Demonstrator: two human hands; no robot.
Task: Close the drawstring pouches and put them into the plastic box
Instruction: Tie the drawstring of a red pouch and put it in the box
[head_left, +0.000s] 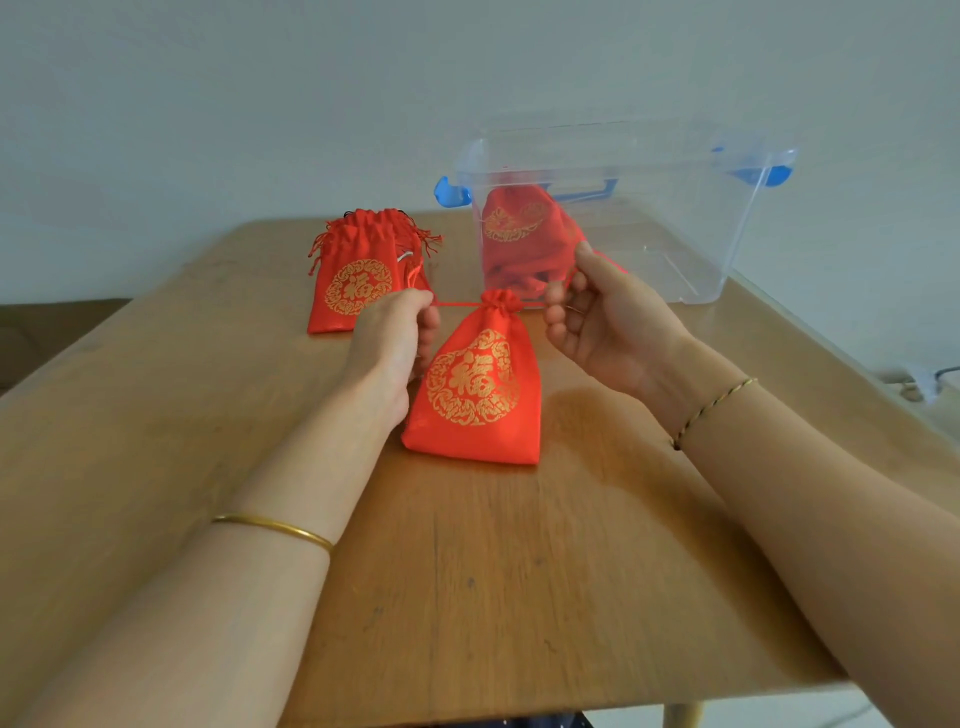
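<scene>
My left hand (400, 332) pinches the drawstring (457, 305) just to the left of the red pouch (478, 395), fingers curled in around the thin red cord. My right hand (597, 322) pinches the cord's other end on the right side, thumb and forefinger closed on it, the remaining fingers loosely bent. The cord runs taut and level between the two hands, and the neck of the pouch is gathered into a tight ruffle. The pouch hangs between my hands with its gold emblem facing me. Its lower edge is down at the worktop (467, 571), though I cannot tell whether it rests there.

Beyond my right hand stands the clear plastic box (701, 234), open at the top, with blue latches at its ends. A second pouch (514, 228) lies inside it against the near-left wall. To the left of the box, behind my left hand, a pile of pouches (353, 286) lies on the worktop, tassels spread at the top. A gold bangle (275, 527) circles my left forearm and a thin braided cord (711, 410) my right wrist.
</scene>
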